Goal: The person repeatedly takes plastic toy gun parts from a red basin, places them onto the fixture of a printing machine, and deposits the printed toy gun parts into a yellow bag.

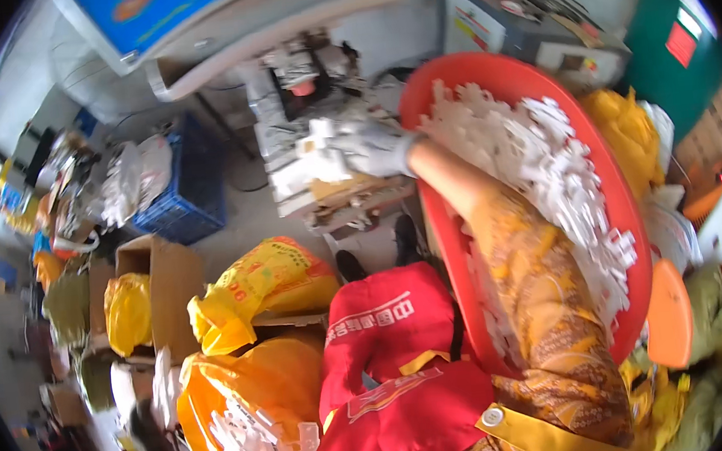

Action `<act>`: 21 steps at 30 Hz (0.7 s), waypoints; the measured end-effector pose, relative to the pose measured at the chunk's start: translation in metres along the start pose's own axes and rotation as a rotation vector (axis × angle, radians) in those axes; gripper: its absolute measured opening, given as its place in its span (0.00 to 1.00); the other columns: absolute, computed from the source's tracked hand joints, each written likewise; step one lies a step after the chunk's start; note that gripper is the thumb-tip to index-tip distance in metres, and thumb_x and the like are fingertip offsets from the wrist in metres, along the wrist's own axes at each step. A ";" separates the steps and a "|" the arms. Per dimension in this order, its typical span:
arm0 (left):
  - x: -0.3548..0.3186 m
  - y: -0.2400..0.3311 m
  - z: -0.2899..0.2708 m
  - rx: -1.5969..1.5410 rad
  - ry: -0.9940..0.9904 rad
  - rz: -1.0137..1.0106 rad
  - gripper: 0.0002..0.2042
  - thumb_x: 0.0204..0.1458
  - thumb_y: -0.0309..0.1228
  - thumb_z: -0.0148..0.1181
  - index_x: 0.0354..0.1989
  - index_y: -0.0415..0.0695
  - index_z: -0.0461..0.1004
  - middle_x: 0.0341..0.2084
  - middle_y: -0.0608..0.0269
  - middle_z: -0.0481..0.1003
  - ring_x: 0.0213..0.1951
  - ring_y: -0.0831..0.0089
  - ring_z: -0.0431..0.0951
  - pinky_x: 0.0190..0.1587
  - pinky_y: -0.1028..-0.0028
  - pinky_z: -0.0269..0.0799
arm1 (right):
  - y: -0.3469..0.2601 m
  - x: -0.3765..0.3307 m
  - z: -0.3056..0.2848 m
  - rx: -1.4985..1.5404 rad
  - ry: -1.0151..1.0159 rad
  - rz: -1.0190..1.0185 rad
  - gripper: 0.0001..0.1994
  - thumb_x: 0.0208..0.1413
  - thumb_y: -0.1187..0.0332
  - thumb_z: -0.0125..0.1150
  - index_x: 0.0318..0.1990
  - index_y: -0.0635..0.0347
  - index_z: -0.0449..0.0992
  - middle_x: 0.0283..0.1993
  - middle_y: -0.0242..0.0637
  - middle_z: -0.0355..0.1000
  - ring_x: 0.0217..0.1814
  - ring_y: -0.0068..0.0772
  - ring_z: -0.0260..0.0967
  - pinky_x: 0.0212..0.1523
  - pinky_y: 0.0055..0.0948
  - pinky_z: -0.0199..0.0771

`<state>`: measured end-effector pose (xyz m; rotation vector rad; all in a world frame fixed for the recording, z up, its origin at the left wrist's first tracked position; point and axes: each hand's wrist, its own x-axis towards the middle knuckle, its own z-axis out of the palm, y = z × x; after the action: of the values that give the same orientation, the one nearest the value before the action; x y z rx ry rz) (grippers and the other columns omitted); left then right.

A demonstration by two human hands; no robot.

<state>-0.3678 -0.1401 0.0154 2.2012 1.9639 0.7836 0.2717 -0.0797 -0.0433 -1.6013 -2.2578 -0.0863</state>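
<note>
My right hand [378, 148], in a pale grey glove, reaches across the red tub to a cluttered work stand [290, 199]. At its fingertips is a blurred white plastic piece [324, 150], which the fingers seem to grip. Low on the left, my left hand [152, 437] appears dark and gloved, beside the orange bag; its fingers are too dim to make out. White plastic pieces [256, 445] lie in the mouth of the orange bag [258, 372]. The red tub [438, 244] on my right holds a heap of similar white pieces [535, 159].
A red apron [388, 343] covers my lap. Yellow sacks [267, 277] and a cardboard box [173, 285] stand left, with a blue crate [191, 193] beyond. Above the work stand juts a blue-topped machine or table [179, 14]. A grey metal box [481, 22] stands behind the tub.
</note>
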 end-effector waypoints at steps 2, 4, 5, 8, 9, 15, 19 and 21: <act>-0.033 -0.087 -0.003 -0.361 0.106 -0.124 0.12 0.55 0.33 0.45 0.35 0.40 0.75 0.28 0.57 0.74 0.31 0.70 0.72 0.38 0.70 0.67 | 0.000 0.012 0.001 0.088 0.007 -0.063 0.18 0.44 0.68 0.53 0.46 0.57 0.73 0.39 0.47 0.70 0.42 0.49 0.67 0.41 0.42 0.66; -0.058 -0.075 -0.006 -0.091 0.088 -0.201 0.12 0.55 0.33 0.46 0.34 0.40 0.75 0.26 0.57 0.74 0.30 0.70 0.71 0.37 0.70 0.66 | -0.007 0.009 -0.003 0.099 -0.013 -0.109 0.17 0.44 0.70 0.52 0.44 0.57 0.73 0.38 0.47 0.70 0.42 0.48 0.67 0.42 0.39 0.66; -0.065 -0.065 -0.005 0.009 0.079 -0.222 0.12 0.55 0.33 0.46 0.33 0.40 0.75 0.26 0.57 0.74 0.29 0.71 0.70 0.36 0.70 0.66 | -0.003 0.008 0.005 0.060 0.096 -0.132 0.17 0.44 0.70 0.52 0.44 0.57 0.73 0.38 0.47 0.70 0.42 0.47 0.67 0.43 0.38 0.66; -0.069 -0.056 0.000 0.113 0.050 -0.235 0.12 0.55 0.34 0.47 0.31 0.39 0.74 0.24 0.58 0.73 0.28 0.71 0.69 0.35 0.70 0.66 | 0.007 0.007 0.011 0.115 0.111 -0.066 0.17 0.44 0.71 0.51 0.45 0.56 0.73 0.39 0.47 0.71 0.43 0.46 0.68 0.46 0.37 0.67; -0.067 -0.054 0.004 0.136 0.043 -0.231 0.12 0.55 0.34 0.47 0.30 0.39 0.74 0.23 0.58 0.72 0.27 0.72 0.69 0.34 0.70 0.65 | 0.010 0.006 0.010 0.218 0.016 0.017 0.18 0.44 0.71 0.51 0.46 0.55 0.73 0.40 0.46 0.71 0.44 0.46 0.68 0.47 0.36 0.66; -0.103 -0.060 -0.008 0.197 0.035 -0.205 0.13 0.54 0.35 0.49 0.27 0.37 0.73 0.19 0.58 0.70 0.24 0.73 0.66 0.31 0.69 0.64 | -0.002 0.002 0.010 0.292 0.180 -0.141 0.14 0.48 0.68 0.49 0.43 0.54 0.74 0.35 0.45 0.72 0.37 0.44 0.70 0.39 0.40 0.68; -0.111 -0.063 -0.009 0.150 0.069 -0.154 0.14 0.55 0.36 0.50 0.25 0.37 0.73 0.17 0.58 0.70 0.22 0.74 0.65 0.29 0.69 0.64 | -0.025 0.002 -0.035 0.026 -0.155 -0.015 0.13 0.46 0.70 0.49 0.40 0.57 0.74 0.31 0.49 0.71 0.34 0.48 0.69 0.36 0.42 0.67; -0.122 -0.071 0.000 -0.063 0.184 -0.129 0.15 0.55 0.38 0.48 0.26 0.38 0.73 0.18 0.57 0.71 0.22 0.71 0.67 0.29 0.68 0.65 | -0.049 -0.002 -0.072 0.040 -0.182 0.025 0.15 0.44 0.72 0.52 0.42 0.57 0.74 0.33 0.49 0.70 0.35 0.47 0.68 0.37 0.40 0.66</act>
<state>-0.4374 -0.2439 -0.0505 2.0083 2.1059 1.0457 0.2462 -0.1172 0.0304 -1.6763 -2.3569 0.1154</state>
